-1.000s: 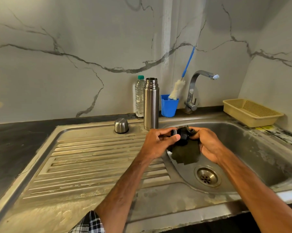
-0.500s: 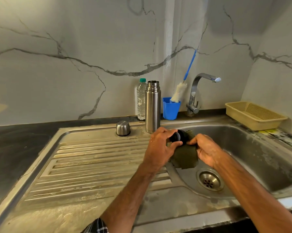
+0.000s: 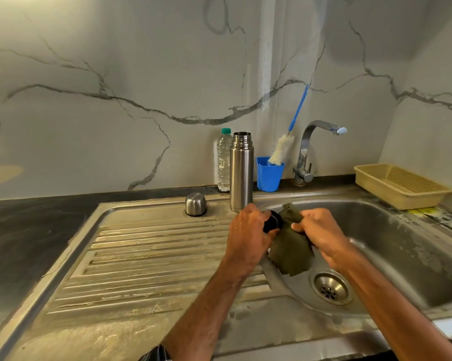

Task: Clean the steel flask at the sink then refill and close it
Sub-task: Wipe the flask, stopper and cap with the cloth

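A small round black stopper (image 3: 271, 223) is being gripped by the left hand (image 3: 248, 230), with the fingers curled round it. It is being held over the edge of the steel sink bowl (image 3: 402, 243), most likely so that any drips are being caught there. A dark green scrubbing cloth (image 3: 292, 246) is being pinched by the right hand (image 3: 321, 230) and pressed against the end of the stopper. The loose part of the cloth is being let hang down toward the round drain (image 3: 330, 286). The stopper is probably being rubbed clean, which looks like an early part of the job.

The tall shiny steel flask (image 3: 241, 173) is being stood upright just behind the left hand, where the ribbed draining board (image 3: 154, 256) meets the bowl. It is being touched by neither hand. Its mouth is open, with no lid on it, so it is ready to be washed and filled.

A little dome-shaped steel cup (image 3: 195, 204) is being rested upside down on the board, to the left of the flask, perhaps so water is being let run off it.

A clear plastic water bottle (image 3: 223, 162) with a green cap is being stood just behind the flask, by the wall; it may be meant for the refill. To the right, a white fluffy bottle brush (image 3: 282, 149) with a blue handle is being propped in a blue plastic cup (image 3: 269, 175), close at hand. Beside it, no water is being seen coming from the curved steel tap (image 3: 313, 142). A beige plastic basket (image 3: 402, 186) is being stored at the far right.
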Demonstrator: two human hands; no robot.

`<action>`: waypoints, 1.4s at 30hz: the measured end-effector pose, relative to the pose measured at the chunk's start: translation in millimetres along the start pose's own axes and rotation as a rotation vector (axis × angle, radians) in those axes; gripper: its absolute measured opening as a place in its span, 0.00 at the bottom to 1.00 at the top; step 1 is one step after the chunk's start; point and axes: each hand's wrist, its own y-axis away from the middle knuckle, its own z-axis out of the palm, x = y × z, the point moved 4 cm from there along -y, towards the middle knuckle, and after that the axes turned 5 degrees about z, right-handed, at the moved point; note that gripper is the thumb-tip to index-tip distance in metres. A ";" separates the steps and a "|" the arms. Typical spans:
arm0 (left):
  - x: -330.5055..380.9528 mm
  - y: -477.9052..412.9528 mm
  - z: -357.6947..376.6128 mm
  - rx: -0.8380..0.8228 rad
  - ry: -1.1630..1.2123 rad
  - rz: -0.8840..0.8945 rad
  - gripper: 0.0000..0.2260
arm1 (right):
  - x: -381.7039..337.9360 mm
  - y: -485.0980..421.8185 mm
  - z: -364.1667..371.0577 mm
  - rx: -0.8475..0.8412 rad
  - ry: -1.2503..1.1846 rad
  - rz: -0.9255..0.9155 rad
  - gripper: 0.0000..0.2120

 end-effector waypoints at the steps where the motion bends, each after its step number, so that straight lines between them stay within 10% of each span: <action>1: 3.8 0.9 0.5 0.000 0.010 0.015 0.20 | -3.4 0.5 2.8 0.020 0.112 -0.074 0.13; 26: -15.5 -1.5 14.7 -0.019 0.159 0.017 0.14 | -12.6 2.2 8.9 -0.023 0.376 -0.373 0.21; 42: -26.3 -5.5 12.7 0.178 0.503 -0.113 0.20 | 11.0 -15.5 3.0 -0.035 -0.304 0.048 0.16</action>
